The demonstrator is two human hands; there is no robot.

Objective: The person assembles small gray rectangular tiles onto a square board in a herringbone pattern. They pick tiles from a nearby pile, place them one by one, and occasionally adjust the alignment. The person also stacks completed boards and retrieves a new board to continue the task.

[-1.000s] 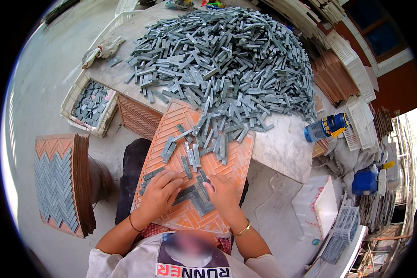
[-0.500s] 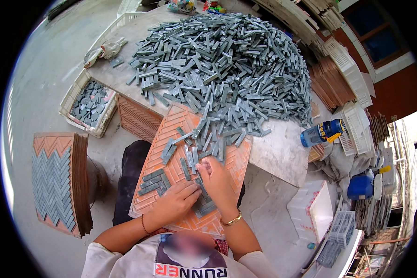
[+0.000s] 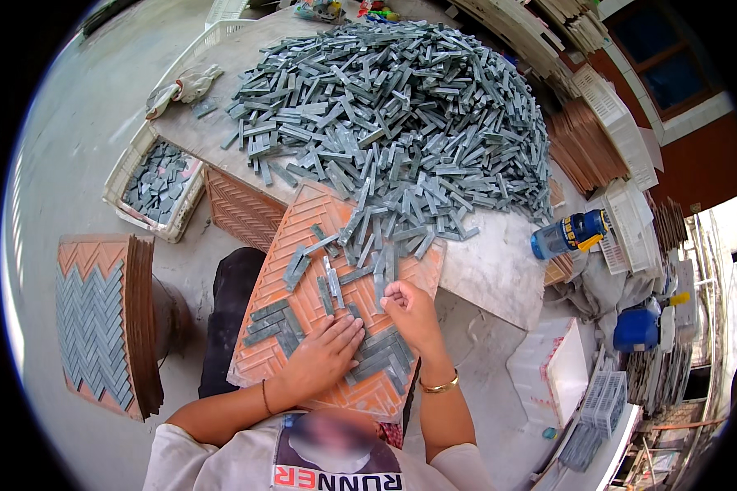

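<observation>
An orange herringbone-grooved tray lies in front of me, partly filled with narrow grey stone tile strips. My left hand rests flat on the laid strips, fingers stretched and holding nothing. To its right, my right hand is closed, thumb and fingertips pinching the near end of a grey tile strip. Several loose strips are scattered over the tray's far half. A large heap of the same strips covers the table beyond and spills onto the tray.
At the left stands a stack of trays, its top one filled with herringbone strips. A white crate holds square grey chips. Gloves lie on the table. A blue bottle and a white foam box are at the right.
My right hand has moved right, from the middle of the tray to a strip near its right side. My left hand has shifted slightly and flattened, with fingers extended. More laid strips show between the hands.
</observation>
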